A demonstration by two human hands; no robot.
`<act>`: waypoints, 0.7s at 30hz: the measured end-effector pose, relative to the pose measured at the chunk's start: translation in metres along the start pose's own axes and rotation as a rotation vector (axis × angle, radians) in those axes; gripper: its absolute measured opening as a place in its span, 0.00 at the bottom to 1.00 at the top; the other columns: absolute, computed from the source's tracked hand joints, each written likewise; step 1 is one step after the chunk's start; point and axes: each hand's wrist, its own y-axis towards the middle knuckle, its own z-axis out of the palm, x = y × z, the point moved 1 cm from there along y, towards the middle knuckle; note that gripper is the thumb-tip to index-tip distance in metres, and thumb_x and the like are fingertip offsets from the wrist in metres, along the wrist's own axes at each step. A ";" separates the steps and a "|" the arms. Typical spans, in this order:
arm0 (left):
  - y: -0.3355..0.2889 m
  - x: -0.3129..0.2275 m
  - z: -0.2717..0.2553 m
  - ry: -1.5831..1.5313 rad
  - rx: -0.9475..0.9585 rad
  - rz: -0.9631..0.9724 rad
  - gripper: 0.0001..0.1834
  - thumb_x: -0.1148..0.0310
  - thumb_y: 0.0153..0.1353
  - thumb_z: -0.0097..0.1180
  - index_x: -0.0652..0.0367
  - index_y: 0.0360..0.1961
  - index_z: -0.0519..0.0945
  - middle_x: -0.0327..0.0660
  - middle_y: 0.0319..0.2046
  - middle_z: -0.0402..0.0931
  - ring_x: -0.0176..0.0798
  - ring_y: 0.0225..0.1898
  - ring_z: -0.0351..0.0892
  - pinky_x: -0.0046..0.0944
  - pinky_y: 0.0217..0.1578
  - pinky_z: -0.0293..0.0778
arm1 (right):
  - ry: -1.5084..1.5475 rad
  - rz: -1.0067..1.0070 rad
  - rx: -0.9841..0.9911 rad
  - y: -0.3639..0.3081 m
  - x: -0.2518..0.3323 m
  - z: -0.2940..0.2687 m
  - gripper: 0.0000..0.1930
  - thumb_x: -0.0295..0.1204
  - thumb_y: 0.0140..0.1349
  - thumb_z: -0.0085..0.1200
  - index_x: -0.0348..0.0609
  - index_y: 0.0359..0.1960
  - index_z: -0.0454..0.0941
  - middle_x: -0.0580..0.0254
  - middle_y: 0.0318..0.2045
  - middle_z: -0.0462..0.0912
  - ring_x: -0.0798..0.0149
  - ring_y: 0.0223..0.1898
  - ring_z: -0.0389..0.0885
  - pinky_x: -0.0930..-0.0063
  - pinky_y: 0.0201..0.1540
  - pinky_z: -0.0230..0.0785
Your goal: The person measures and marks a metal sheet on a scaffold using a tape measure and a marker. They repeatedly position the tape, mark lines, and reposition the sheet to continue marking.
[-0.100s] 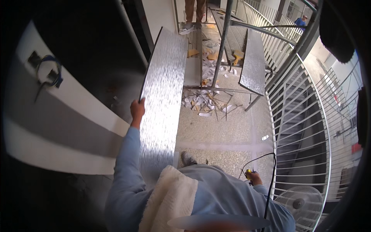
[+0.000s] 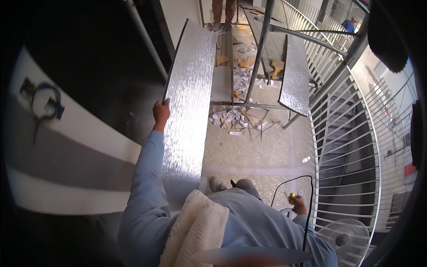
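Observation:
A long silver foil-faced sheet (image 2: pixel 189 111) with a dark edge stretches away from me on the left. My left hand (image 2: pixel 161 115) is closed on its left edge, about midway along, with the thumb on the foil side. Low on the right, away from the sheet, my right hand (image 2: pixel 299 204) is closed around a small yellow-and-black hand tool (image 2: pixel 292 198). The fingers partly cover that tool, so its exact kind does not show. A thin black cord (image 2: pixel 284 183) loops beside this hand.
Metal scaffolding (image 2: pixel 258 58) holds another foil sheet (image 2: pixel 295 75) and a yellow brush (image 2: pixel 276 66). White scraps (image 2: pixel 229 119) litter the floor below. A white railing (image 2: pixel 342 147) and a fan (image 2: pixel 341 240) are on the right. A person's legs (image 2: pixel 224 11) show at the back.
My left hand and the foil sheet have shifted slightly away from me. The right hand has moved a little to the right with its tool. My view has tilted slightly.

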 end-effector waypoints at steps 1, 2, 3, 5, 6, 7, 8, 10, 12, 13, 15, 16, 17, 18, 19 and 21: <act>0.026 -0.013 0.012 -0.025 -0.016 0.001 0.28 0.46 0.66 0.61 0.68 0.39 0.83 0.63 0.41 0.84 0.68 0.46 0.83 0.58 0.48 0.77 | 0.069 -0.029 -0.051 0.001 0.015 -0.003 0.23 0.38 0.54 0.74 0.35 0.45 0.81 0.62 0.32 0.84 0.66 0.26 0.80 0.68 0.28 0.74; 0.055 -0.027 0.027 -0.037 -0.024 -0.005 0.28 0.46 0.66 0.61 0.68 0.38 0.83 0.63 0.40 0.83 0.68 0.46 0.83 0.58 0.48 0.77 | 0.263 -0.187 -0.041 0.000 0.037 -0.002 0.22 0.37 0.55 0.74 0.37 0.45 0.81 0.64 0.32 0.84 0.67 0.28 0.80 0.68 0.31 0.73; 0.082 -0.042 0.040 -0.090 -0.046 0.008 0.28 0.46 0.67 0.61 0.67 0.38 0.83 0.63 0.40 0.83 0.68 0.45 0.83 0.58 0.47 0.77 | 0.238 -0.167 -0.018 -0.002 0.064 -0.017 0.23 0.40 0.54 0.74 0.42 0.47 0.81 0.66 0.33 0.83 0.67 0.32 0.80 0.68 0.33 0.73; 0.128 -0.066 0.074 -0.175 -0.064 0.008 0.28 0.46 0.67 0.61 0.67 0.38 0.83 0.62 0.40 0.83 0.67 0.44 0.83 0.58 0.47 0.76 | 0.164 -0.185 -0.055 0.003 0.127 -0.018 0.25 0.43 0.56 0.71 0.49 0.52 0.78 0.67 0.37 0.83 0.66 0.35 0.82 0.63 0.31 0.74; 0.146 -0.075 0.096 -0.216 -0.063 0.000 0.27 0.46 0.68 0.60 0.66 0.39 0.83 0.62 0.40 0.84 0.67 0.44 0.83 0.58 0.46 0.76 | 0.272 -0.272 0.040 0.003 0.158 -0.018 0.24 0.42 0.59 0.67 0.49 0.54 0.77 0.67 0.37 0.83 0.67 0.35 0.81 0.67 0.31 0.73; 0.160 -0.082 0.117 -0.246 -0.057 -0.016 0.27 0.46 0.68 0.60 0.66 0.39 0.83 0.62 0.41 0.84 0.67 0.44 0.82 0.58 0.46 0.76 | 0.220 -0.305 0.042 0.007 0.192 -0.017 0.24 0.44 0.59 0.67 0.49 0.54 0.78 0.69 0.35 0.82 0.69 0.33 0.80 0.69 0.29 0.73; 0.169 -0.088 0.138 -0.247 -0.066 0.033 0.27 0.47 0.70 0.58 0.67 0.41 0.82 0.61 0.41 0.84 0.65 0.44 0.82 0.56 0.46 0.75 | 0.166 -0.339 0.048 0.010 0.226 -0.013 0.24 0.45 0.59 0.67 0.48 0.53 0.78 0.70 0.34 0.81 0.71 0.32 0.78 0.72 0.27 0.72; 0.182 -0.097 0.181 -0.405 -0.053 0.001 0.27 0.48 0.72 0.58 0.69 0.42 0.82 0.59 0.40 0.84 0.62 0.44 0.83 0.54 0.47 0.75 | 0.133 -0.423 0.174 0.019 0.295 0.002 0.22 0.45 0.61 0.66 0.49 0.52 0.78 0.72 0.32 0.80 0.74 0.29 0.76 0.74 0.26 0.71; 0.189 -0.098 0.224 -0.568 0.005 -0.082 0.26 0.50 0.72 0.58 0.70 0.42 0.81 0.58 0.40 0.83 0.59 0.42 0.82 0.53 0.46 0.75 | 0.125 -0.479 0.322 0.026 0.358 0.019 0.22 0.42 0.60 0.64 0.45 0.52 0.78 0.71 0.31 0.79 0.74 0.29 0.76 0.77 0.26 0.70; 0.196 -0.097 0.241 -0.524 0.048 -0.135 0.26 0.50 0.72 0.58 0.70 0.42 0.81 0.58 0.40 0.83 0.59 0.41 0.82 0.53 0.45 0.75 | 0.131 -0.535 0.420 0.025 0.388 0.031 0.23 0.39 0.59 0.64 0.41 0.53 0.77 0.70 0.31 0.79 0.73 0.30 0.77 0.79 0.26 0.70; 0.205 -0.091 0.276 -0.612 0.088 -0.189 0.26 0.50 0.72 0.57 0.69 0.42 0.81 0.59 0.40 0.83 0.61 0.42 0.81 0.54 0.46 0.74 | 0.029 -0.446 0.445 0.032 0.444 0.073 0.25 0.41 0.58 0.65 0.40 0.53 0.77 0.69 0.32 0.80 0.74 0.28 0.76 0.78 0.25 0.69; 0.204 -0.082 0.293 -0.617 0.177 -0.299 0.26 0.49 0.72 0.57 0.69 0.43 0.81 0.60 0.40 0.83 0.62 0.42 0.81 0.55 0.47 0.74 | 0.010 -0.482 0.511 0.038 0.466 0.095 0.23 0.39 0.59 0.66 0.40 0.53 0.77 0.68 0.33 0.81 0.73 0.30 0.77 0.76 0.29 0.72; 0.206 -0.081 0.295 -0.472 0.081 -0.056 0.26 0.49 0.73 0.56 0.68 0.44 0.80 0.61 0.41 0.82 0.63 0.43 0.80 0.55 0.47 0.73 | 0.002 -0.539 0.531 0.031 0.485 0.103 0.22 0.35 0.60 0.67 0.40 0.53 0.77 0.68 0.36 0.82 0.71 0.35 0.79 0.75 0.38 0.75; 0.213 -0.080 0.306 -0.501 0.099 -0.091 0.26 0.49 0.73 0.56 0.68 0.44 0.80 0.61 0.40 0.82 0.63 0.43 0.80 0.55 0.46 0.73 | 0.079 -0.656 0.677 0.033 0.512 0.126 0.22 0.31 0.61 0.68 0.39 0.55 0.76 0.69 0.39 0.83 0.70 0.40 0.80 0.73 0.45 0.75; 0.224 -0.083 0.321 -0.528 0.105 -0.117 0.26 0.49 0.73 0.56 0.69 0.44 0.80 0.61 0.39 0.82 0.63 0.42 0.79 0.56 0.46 0.72 | 0.180 -0.581 0.623 0.032 0.529 0.151 0.24 0.31 0.60 0.71 0.39 0.55 0.76 0.68 0.40 0.83 0.71 0.41 0.80 0.74 0.45 0.75; 0.235 -0.081 0.343 -0.492 0.141 -0.158 0.23 0.52 0.72 0.57 0.68 0.45 0.81 0.60 0.37 0.81 0.61 0.39 0.79 0.53 0.45 0.73 | 0.061 -0.529 0.639 0.034 0.556 0.179 0.23 0.29 0.60 0.72 0.40 0.55 0.77 0.68 0.40 0.83 0.72 0.41 0.79 0.74 0.44 0.74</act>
